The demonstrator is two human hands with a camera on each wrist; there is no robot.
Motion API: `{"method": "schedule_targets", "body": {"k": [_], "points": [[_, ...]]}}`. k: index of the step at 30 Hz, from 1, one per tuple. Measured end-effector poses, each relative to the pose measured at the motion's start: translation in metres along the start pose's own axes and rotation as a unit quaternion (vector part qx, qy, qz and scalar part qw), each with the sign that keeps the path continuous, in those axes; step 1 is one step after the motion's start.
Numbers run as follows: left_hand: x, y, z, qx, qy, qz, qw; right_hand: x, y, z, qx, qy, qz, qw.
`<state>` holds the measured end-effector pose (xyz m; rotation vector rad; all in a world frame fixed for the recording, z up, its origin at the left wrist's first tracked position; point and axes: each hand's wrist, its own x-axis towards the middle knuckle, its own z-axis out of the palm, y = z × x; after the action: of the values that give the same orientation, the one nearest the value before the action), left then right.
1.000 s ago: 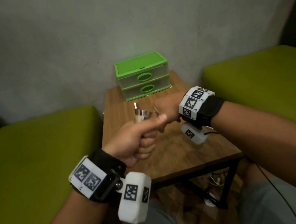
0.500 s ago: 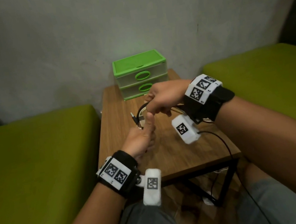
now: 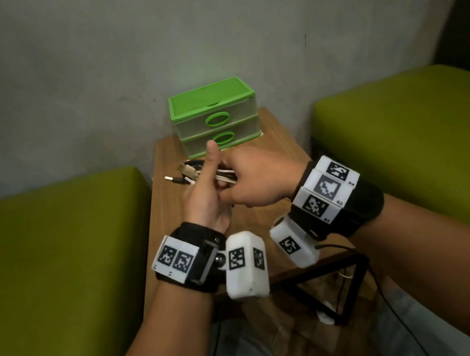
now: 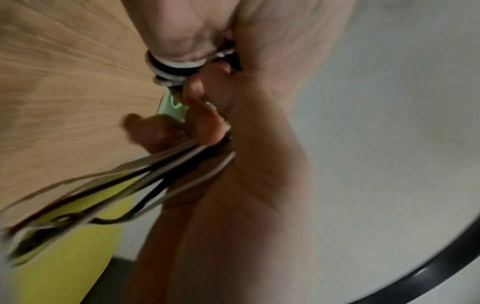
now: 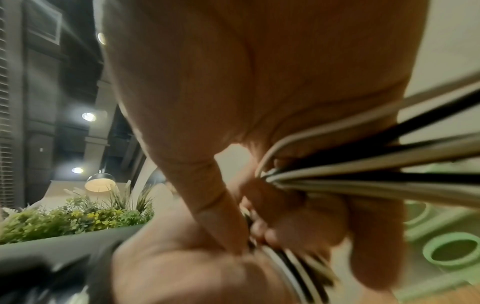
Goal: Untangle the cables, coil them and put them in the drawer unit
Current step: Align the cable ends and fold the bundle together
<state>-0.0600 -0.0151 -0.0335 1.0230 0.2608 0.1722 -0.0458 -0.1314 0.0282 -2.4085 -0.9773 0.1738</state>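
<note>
A bundle of white and black cables (image 3: 225, 176) is held just above the wooden table (image 3: 281, 146), in front of the green two-drawer unit (image 3: 214, 117), whose drawers are closed. My left hand (image 3: 205, 194) grips the bundle with its thumb pointing up. USB plugs (image 3: 174, 179) stick out to its left. My right hand (image 3: 258, 180) meets it from the right, fingers curled on the same strands. The left wrist view shows blurred loops of cable (image 4: 145, 176) running through the fingers. The right wrist view shows the strands (image 5: 376, 179) pinched in the fingers, with a drawer handle (image 5: 451, 251) behind.
Green sofa cushions flank the table on the left (image 3: 55, 250) and the right (image 3: 419, 135). A grey wall stands right behind the drawer unit. Under the table are its black metal frame (image 3: 350, 282), a white object (image 3: 326, 315) and loose wires on the floor.
Both hands have moved forward and down toward the drawer unit. The right hand has dropped from above the left hand to beside it. The left thumb now sticks up, and the plugs point left.
</note>
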Motion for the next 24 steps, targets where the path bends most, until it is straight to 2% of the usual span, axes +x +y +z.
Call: {"method": "schedule_targets", "body": {"k": [4, 7, 9, 11, 15, 19, 22, 24], "points": [[0.014, 0.005, 0.004, -0.04, 0.059, 0.006, 0.997, -0.003, 0.004, 0.01, 0.047, 0.014, 0.018, 0.999], [0.017, 0.023, 0.007, -0.093, 0.084, 0.012, 0.992, -0.007, 0.012, 0.011, 0.072, -0.022, 0.068, 0.995], [0.022, 0.045, 0.003, -0.139, 0.095, 0.046, 0.985, -0.013, 0.024, 0.014, 0.068, -0.055, 0.115, 0.99], [0.024, 0.06, -0.002, -0.157, 0.097, 0.076, 0.98, -0.017, 0.034, 0.016, 0.076, -0.059, 0.147, 0.984], [0.025, 0.065, 0.0, -0.176, 0.052, 0.083, 0.979, -0.015, 0.035, 0.016, 0.09, -0.05, 0.156, 0.982], [0.015, 0.076, 0.004, -0.216, 0.012, 0.06, 0.975, -0.012, 0.033, 0.015, 0.106, -0.071, 0.144, 0.981], [0.005, 0.083, 0.006, -0.261, -0.024, 0.025, 0.965, -0.012, 0.033, 0.017, 0.116, -0.096, 0.14, 0.979], [-0.001, 0.086, 0.005, -0.247, -0.061, -0.011, 0.967, -0.011, 0.034, 0.015, 0.133, -0.108, 0.148, 0.974]]}}
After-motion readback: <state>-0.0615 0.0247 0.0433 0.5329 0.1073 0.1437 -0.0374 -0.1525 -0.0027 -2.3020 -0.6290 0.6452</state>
